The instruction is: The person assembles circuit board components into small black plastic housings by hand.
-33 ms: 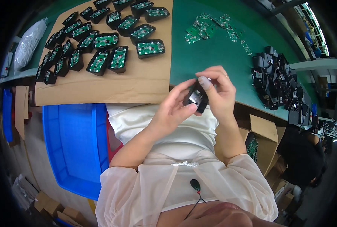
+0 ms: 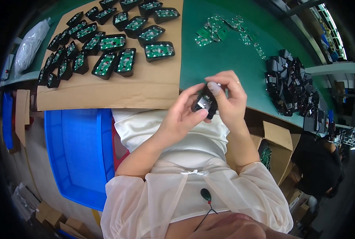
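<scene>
One black casing (image 2: 204, 103) is being pinched in the grip of left hand (image 2: 180, 118) and right hand (image 2: 232, 99), just slightly shifted, suggesting ongoing handling; beyond the grip, leftward, board-filled casings (image 2: 112, 42) are being carried by cardboard (image 2: 114, 94) on the tabletop (image 2: 209, 59).

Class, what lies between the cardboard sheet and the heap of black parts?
In the head view, loose circuit boards lie on the green tabletop between sheet and heap; nearer the person, the left hand and right hand hold a black case.
</scene>
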Motion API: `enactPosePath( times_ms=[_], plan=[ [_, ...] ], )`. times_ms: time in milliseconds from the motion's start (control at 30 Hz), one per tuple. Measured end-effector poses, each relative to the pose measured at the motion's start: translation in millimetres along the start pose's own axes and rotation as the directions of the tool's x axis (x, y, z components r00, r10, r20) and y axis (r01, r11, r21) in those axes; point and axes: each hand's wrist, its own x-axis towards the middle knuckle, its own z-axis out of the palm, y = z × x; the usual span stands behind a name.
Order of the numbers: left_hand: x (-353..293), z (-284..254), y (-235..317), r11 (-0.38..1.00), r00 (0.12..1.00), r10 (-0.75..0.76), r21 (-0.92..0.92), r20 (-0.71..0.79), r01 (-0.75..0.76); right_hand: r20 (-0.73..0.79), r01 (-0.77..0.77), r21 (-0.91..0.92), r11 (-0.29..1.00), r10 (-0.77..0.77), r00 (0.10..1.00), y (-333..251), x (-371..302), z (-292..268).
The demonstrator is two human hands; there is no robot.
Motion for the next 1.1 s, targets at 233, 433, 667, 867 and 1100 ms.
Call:
enactPosePath(
  times_ms=[233, 433, 667, 867, 1100],
  plan=[
    [-11.9, -14.1, 10.3, 0.994, 0.97, 0.055, 0.101, -0.236, -0.032, 0.315, 0.51, -0.2, 0.836, -0.438, 0.842, -20.7, 20.3, -3.1],
    [-17.7, -19.2, 3.4, 0.995, 0.973, 0.067, 0.084, -0.219, -0.049, 0.193, 0.369, -0.745, 0.556, -0.351, 0.916, 68.8, 109.6, -46.1],
    [-18.5, -17.9, 2.3, 0.992, 0.978, 0.066, 0.115, -0.2, -0.043, 0.075, 0.052, -0.836, 0.547, 0.02, 0.997, 88.8, 127.8, -47.5],
    [-17.9, -14.0, 3.1, 0.997, 0.989, -0.025, 0.065, -0.146, 0.035, 0.149, 0.129, -0.772, 0.622, -0.02, 0.989, 94.0, 117.2, -63.5],
    [-15.8, -10.8, -0.9, 0.999, 0.982, -0.015, 0.041, -0.186, 0.023, -0.068, 0.004, -0.836, 0.549, -0.11, 0.992, 61.1, 64.4, -69.3]
  ],
)
